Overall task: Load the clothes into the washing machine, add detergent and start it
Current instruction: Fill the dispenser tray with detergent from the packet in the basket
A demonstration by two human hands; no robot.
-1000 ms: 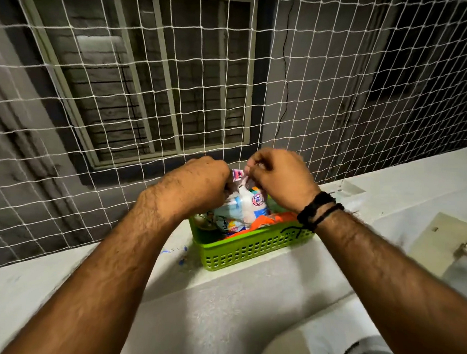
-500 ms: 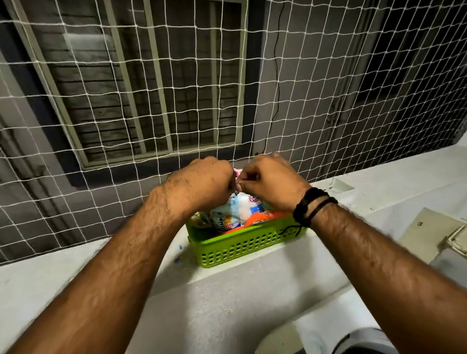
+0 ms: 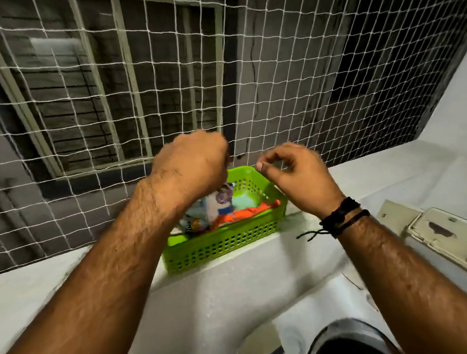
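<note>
A green plastic basket (image 3: 224, 246) stands on the white ledge (image 3: 249, 284) against the netting. It holds a white and blue detergent pouch (image 3: 212, 210), an orange packet (image 3: 249, 212) and a pale green item (image 3: 244, 198). My left hand (image 3: 192, 167) is curled in a fist over the pouch and grips its top edge. My right hand (image 3: 296, 174) hovers apart over the basket's right end, thumb and forefinger curled towards each other with nothing visible between them. At the bottom right is a white rounded rim around a dark opening (image 3: 353, 340); I cannot tell whether it is the washing machine.
White rope netting (image 3: 284, 85) closes off the space behind the ledge, with a barred window (image 3: 102, 85) beyond it. A worn white box (image 3: 444, 237) and a beige plate (image 3: 391, 216) sit on the ledge at the right. Black cords wrap my right wrist.
My hands were pinched together on the pouch's top. The right hand has now pulled away to the right, and the left hand alone holds the pouch. The view has shifted slightly.
</note>
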